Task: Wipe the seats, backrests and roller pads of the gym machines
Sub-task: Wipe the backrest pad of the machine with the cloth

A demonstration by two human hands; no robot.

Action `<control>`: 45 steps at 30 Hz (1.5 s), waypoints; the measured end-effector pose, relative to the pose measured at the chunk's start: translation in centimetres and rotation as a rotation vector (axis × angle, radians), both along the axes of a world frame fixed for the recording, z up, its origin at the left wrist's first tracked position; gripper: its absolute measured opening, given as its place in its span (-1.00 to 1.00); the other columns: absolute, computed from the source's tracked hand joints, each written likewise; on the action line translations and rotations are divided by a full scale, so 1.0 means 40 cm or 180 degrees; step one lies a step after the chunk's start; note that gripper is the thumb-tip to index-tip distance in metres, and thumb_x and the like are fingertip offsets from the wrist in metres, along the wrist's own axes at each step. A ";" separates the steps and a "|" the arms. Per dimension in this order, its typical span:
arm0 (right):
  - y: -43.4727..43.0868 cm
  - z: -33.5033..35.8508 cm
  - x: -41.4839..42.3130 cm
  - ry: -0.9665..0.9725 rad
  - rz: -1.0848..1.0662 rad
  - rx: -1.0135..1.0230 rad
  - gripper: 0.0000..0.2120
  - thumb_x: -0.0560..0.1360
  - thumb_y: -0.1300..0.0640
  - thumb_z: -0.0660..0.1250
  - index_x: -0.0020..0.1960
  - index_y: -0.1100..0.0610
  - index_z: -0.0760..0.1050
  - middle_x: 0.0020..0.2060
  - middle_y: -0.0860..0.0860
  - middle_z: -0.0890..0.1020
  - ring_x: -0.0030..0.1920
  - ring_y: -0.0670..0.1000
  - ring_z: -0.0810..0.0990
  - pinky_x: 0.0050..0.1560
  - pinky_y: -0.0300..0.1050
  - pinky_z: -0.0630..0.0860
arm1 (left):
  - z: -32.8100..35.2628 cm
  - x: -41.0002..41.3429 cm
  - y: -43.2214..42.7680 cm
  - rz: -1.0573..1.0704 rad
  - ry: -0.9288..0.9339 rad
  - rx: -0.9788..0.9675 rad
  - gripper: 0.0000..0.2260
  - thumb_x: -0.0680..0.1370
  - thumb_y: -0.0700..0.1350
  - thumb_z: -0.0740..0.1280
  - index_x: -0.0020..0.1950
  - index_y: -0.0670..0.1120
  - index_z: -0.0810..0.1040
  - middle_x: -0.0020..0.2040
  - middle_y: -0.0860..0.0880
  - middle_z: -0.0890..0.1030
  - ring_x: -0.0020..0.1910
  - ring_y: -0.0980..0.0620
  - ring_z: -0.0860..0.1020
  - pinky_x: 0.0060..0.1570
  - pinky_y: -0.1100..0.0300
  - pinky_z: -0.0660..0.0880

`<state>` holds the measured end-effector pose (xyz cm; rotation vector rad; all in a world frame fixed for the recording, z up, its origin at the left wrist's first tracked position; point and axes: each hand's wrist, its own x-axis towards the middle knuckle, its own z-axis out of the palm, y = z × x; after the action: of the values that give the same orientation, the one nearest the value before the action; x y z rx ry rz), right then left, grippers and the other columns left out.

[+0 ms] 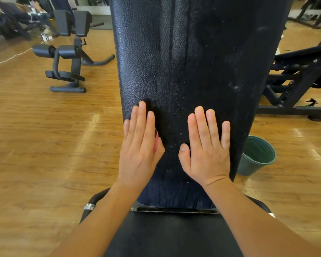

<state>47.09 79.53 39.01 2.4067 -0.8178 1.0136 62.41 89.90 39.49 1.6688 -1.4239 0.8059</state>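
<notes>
Seat (170, 236) right up close, looking dull and dry, so probably not wiped yet. Just past it, both hands flat on the lower backrest (183, 62): left hand (140, 143) with fingers straight and together, pressing down on a pink thing (156, 143), likely a cloth, hard to tell. Right hand (208, 145) spread flat, holding nothing. Wet streaks and droplets all down the backrest, so guessing mid-wipe there. Green bucket (258, 158) on the floor (44, 145) just beside the right edge. Off to the left, another machine with roller pads (44, 51), looking untouched. Plenty left to do, judging by that.
</notes>
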 end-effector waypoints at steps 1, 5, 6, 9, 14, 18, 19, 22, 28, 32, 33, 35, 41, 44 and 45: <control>0.000 0.000 -0.001 0.0003 0.0001 0.0002 -0.37 0.68 -0.07 -0.13 0.67 0.12 -0.21 0.64 0.02 -0.10 0.65 0.09 -0.17 0.61 0.16 -0.24 | -0.011 -0.002 0.002 0.0020 -0.0010 0.0006 -0.47 0.66 -0.25 0.23 0.58 -0.28 0.13 0.60 -0.23 0.10 0.66 -0.09 -0.02 0.61 -0.11 0.08; 0.000 0.000 -0.001 0.0004 0.0007 0.0005 -0.36 0.68 -0.07 -0.10 0.67 0.12 -0.19 0.64 0.01 -0.10 0.65 0.09 -0.17 0.61 0.17 -0.23 | -0.070 -0.018 0.017 0.0104 -0.0055 0.0004 -0.52 0.68 -0.24 0.20 0.57 -0.28 0.14 0.60 -0.22 0.09 0.66 -0.09 -0.02 0.61 -0.10 0.08; 0.000 -0.001 0.000 -0.0002 0.0012 0.0004 -0.36 0.68 -0.06 -0.10 0.67 0.12 -0.19 0.64 0.01 -0.10 0.66 0.10 -0.15 0.62 0.18 -0.22 | -0.082 -0.021 0.020 0.0105 -0.0076 -0.0011 -0.52 0.68 -0.24 0.20 0.57 -0.29 0.14 0.61 -0.21 0.08 0.66 -0.10 -0.01 0.60 -0.11 0.09; 0.001 -0.001 0.003 -0.0048 0.0020 0.0001 -0.36 0.67 -0.05 -0.08 0.67 0.13 -0.18 0.64 0.03 -0.10 0.65 0.09 -0.17 0.62 0.19 -0.20 | -0.124 -0.030 0.036 0.0084 -0.0141 0.0026 -0.51 0.68 -0.24 0.20 0.58 -0.28 0.15 0.61 -0.21 0.10 0.66 -0.13 0.04 0.59 -0.13 0.14; 0.002 0.000 0.001 -0.0061 0.0029 -0.0006 -0.37 0.68 -0.05 -0.08 0.67 0.13 -0.18 0.63 0.08 -0.02 0.65 0.14 -0.06 0.62 0.19 -0.18 | -0.225 -0.041 0.103 0.0048 -0.0337 0.0497 -0.49 0.69 -0.22 0.17 0.61 -0.24 0.10 0.68 -0.19 -0.04 0.65 -0.17 0.06 0.61 -0.10 0.10; 0.004 0.001 0.003 -0.0063 0.0019 -0.0020 -0.36 0.67 -0.04 -0.06 0.66 0.14 -0.17 0.62 0.08 -0.02 0.63 0.15 -0.03 0.61 0.19 -0.18 | -0.219 -0.049 0.107 0.0103 -0.0203 0.0592 -0.54 0.73 -0.18 0.11 0.60 -0.29 0.12 0.64 -0.20 0.04 0.66 -0.14 0.00 0.62 -0.07 0.03; 0.005 0.001 0.003 -0.0065 0.0006 -0.0024 -0.36 0.67 -0.04 -0.05 0.66 0.14 -0.16 0.62 0.08 -0.02 0.63 0.15 -0.03 0.61 0.20 -0.18 | -0.208 -0.052 0.104 0.0107 -0.0188 0.0576 -0.55 0.73 -0.18 0.11 0.59 -0.29 0.13 0.63 -0.19 0.06 0.66 -0.13 -0.01 0.63 -0.06 0.02; 0.007 0.000 0.002 -0.0070 -0.0011 -0.0041 -0.36 0.66 -0.03 -0.04 0.66 0.16 -0.13 0.62 0.09 -0.03 0.63 0.15 -0.03 0.61 0.21 -0.16 | -0.158 -0.053 0.078 0.0120 -0.0105 0.0363 -0.54 0.71 -0.20 0.16 0.58 -0.30 0.14 0.61 -0.24 0.11 0.66 -0.11 -0.02 0.62 -0.06 0.01; 0.007 0.002 0.001 -0.0049 -0.0033 -0.0047 -0.36 0.67 -0.03 -0.05 0.66 0.16 -0.15 0.62 0.09 -0.04 0.63 0.16 -0.02 0.60 0.21 -0.17 | -0.129 -0.046 0.029 0.0175 -0.0081 0.0000 -0.56 0.69 -0.24 0.17 0.55 -0.31 0.19 0.55 -0.29 0.19 0.65 -0.10 -0.02 0.61 -0.10 0.06; 0.007 0.000 0.002 -0.0063 -0.0014 -0.0067 -0.36 0.66 -0.03 -0.03 0.66 0.18 -0.14 0.62 0.09 -0.03 0.63 0.17 0.01 0.60 0.21 -0.17 | -0.194 -0.048 0.056 0.0153 -0.0253 0.0044 -0.52 0.68 -0.26 0.21 0.57 -0.29 0.17 0.62 -0.21 0.08 0.66 -0.12 0.02 0.61 -0.09 0.07; 0.006 0.000 0.002 -0.0059 -0.0020 -0.0074 -0.35 0.66 -0.03 -0.03 0.66 0.18 -0.13 0.62 0.09 -0.03 0.63 0.18 0.01 0.60 0.21 -0.17 | -0.212 -0.051 0.062 0.0147 -0.0277 0.0091 -0.50 0.67 -0.26 0.22 0.59 -0.27 0.15 0.65 -0.20 0.02 0.66 -0.13 0.02 0.61 -0.10 0.08; 0.006 0.000 0.001 -0.0057 -0.0035 -0.0080 -0.35 0.66 -0.03 -0.02 0.66 0.18 -0.12 0.62 0.08 -0.03 0.63 0.18 0.02 0.60 0.20 -0.18 | -0.253 -0.061 0.084 0.0096 -0.0312 0.0236 -0.46 0.65 -0.28 0.23 0.61 -0.24 0.11 0.68 -0.18 -0.06 0.66 -0.15 0.03 0.61 -0.11 0.07; 0.005 0.001 0.002 -0.0084 -0.0056 -0.0114 -0.37 0.67 -0.04 -0.06 0.66 0.18 -0.07 0.63 0.14 0.12 0.62 0.19 0.05 0.60 0.21 -0.14 | -0.344 -0.054 0.157 -0.0098 -0.0828 0.0857 -0.39 0.61 -0.23 0.25 0.63 -0.22 0.10 0.68 -0.19 -0.05 0.66 -0.15 0.03 0.62 -0.09 0.05; 0.006 0.001 0.000 -0.0087 -0.0067 -0.0138 -0.37 0.67 -0.04 -0.05 0.66 0.19 -0.05 0.63 0.14 0.11 0.62 0.19 0.05 0.59 0.22 -0.12 | -0.310 -0.043 0.155 -0.0118 -0.1021 0.0890 -0.35 0.62 -0.22 0.26 0.65 -0.25 0.05 0.68 -0.21 -0.05 0.66 -0.16 0.02 0.61 -0.10 0.05; 0.007 0.002 0.000 -0.0091 -0.0065 -0.0144 -0.37 0.67 -0.03 -0.04 0.66 0.20 -0.04 0.62 0.13 0.09 0.62 0.19 0.05 0.59 0.23 -0.11 | -0.284 -0.039 0.144 -0.0095 -0.1006 0.0787 -0.36 0.61 -0.23 0.27 0.64 -0.25 0.06 0.68 -0.21 -0.05 0.66 -0.16 0.02 0.61 -0.10 0.05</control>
<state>47.10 79.80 39.08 2.3465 -0.8188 1.0496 60.87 95.66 28.12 1.7529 -1.8243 0.9389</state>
